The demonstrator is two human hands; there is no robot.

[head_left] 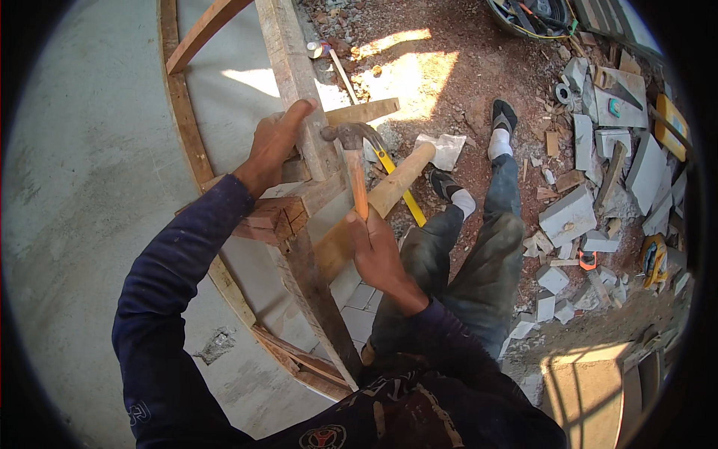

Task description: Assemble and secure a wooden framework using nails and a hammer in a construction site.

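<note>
My right hand (381, 256) is closed round the wooden handle of a claw hammer (360, 183). The dark metal head is up against the right side of a rough wooden beam (288, 75), or just beside it. My left hand (271, 148) grips that beam from its left side, a little nearer the far end than the corner joint; part of its fingers is hidden. A short piece of wood (364, 111) sticks out to the right past the hammer head. Under the hammer, a round wooden pole (400, 177) slants across, with a yellow bar (404, 187) beside it.
A curved timber frame (191, 135) edges the grey concrete surface (90, 187) on the left. A mallet (318, 50) lies beyond the beam. Broken pale blocks (568, 215) and wood scraps litter the ground at right, near an orange tool (588, 260). A tool-filled basin (535, 16) stands far right.
</note>
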